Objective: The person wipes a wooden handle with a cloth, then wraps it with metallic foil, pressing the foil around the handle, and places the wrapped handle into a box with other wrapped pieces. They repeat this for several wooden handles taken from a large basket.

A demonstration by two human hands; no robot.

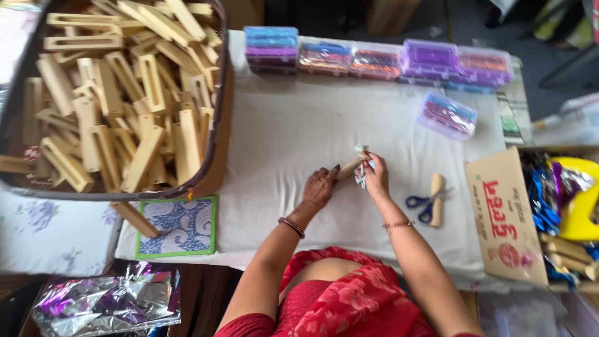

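My left hand (320, 186) grips a small wooden piece (349, 167) over the white cloth-covered table (293, 137). My right hand (376, 178) pinches a strip of shiny patterned wrapping (362, 163) against the end of that piece. Both hands meet near the table's middle. To the right of them lie blue-handled scissors (423, 206) across another wooden piece (436, 198).
A large basket (215, 143) of slotted wooden blocks fills the left. Clear plastic boxes of coloured items (374, 59) line the far edge, one more box (447, 115) nearer. A cardboard box (505, 218) with shiny wrappers stands right. A blue patterned card (178, 226) and foil sheets (106, 302) lie bottom left.
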